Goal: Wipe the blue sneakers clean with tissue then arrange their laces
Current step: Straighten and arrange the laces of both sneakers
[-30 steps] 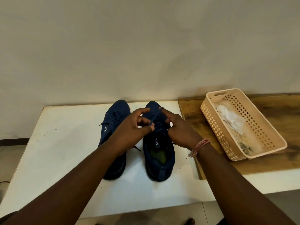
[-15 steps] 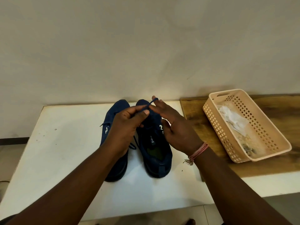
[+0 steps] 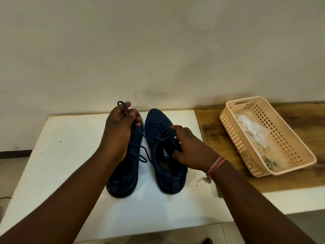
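Both blue sneakers (image 3: 165, 152) lie side by side, toes toward the wall. The left hand (image 3: 119, 131) pinches a lace (image 3: 123, 107) taut; the right hand (image 3: 191, 152) grips the right sneaker's collar.

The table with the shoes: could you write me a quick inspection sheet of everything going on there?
Surface: white table, wooden board on its right part.
Job's things: two blue sneakers side by side, toes toward the wall; tissue in the basket.
Clutter: peach basket on the board.
Hands: left hand pinches a lace pulled up; right hand grips the right sneaker's collar.
Cables: nothing seen.
Surroundings: plain wall.
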